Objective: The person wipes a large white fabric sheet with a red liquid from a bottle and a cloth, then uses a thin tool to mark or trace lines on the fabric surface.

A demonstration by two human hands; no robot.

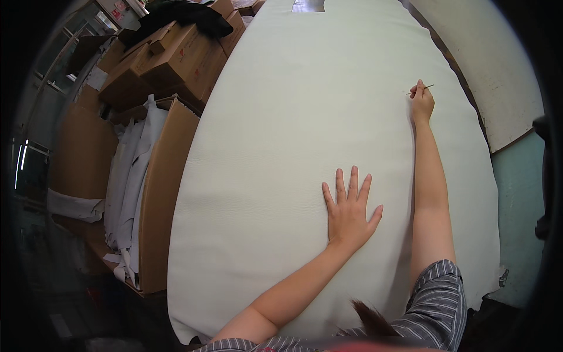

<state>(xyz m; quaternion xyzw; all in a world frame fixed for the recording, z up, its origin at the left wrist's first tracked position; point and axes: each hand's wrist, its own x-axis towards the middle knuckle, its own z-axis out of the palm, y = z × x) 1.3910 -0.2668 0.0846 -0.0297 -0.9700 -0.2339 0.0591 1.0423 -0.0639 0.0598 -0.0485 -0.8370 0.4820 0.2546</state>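
Note:
A large sheet of pale whitish material (275,129), leather-like with a few faint creases, is spread out in front of me. On it my left hand (349,218) lies flat, palm down, fingers spread wide, holding nothing. Farther off, near the sheet's right side, my right hand (422,107) is closed in a pinch around a slim pen-like stick (429,87). The stick's dark end sticks out to the right of the fingers, and its thin tip points left, close to the sheet. Whether the tip touches the surface I cannot tell.
At the left stands an open cardboard box (164,199) with grey-white pieces of material (134,176) in it. Closed cartons (182,61) are stacked behind, a black cloth (190,16) on top. Another pale sheet (498,64) lies along the right, above a greenish surface (519,217).

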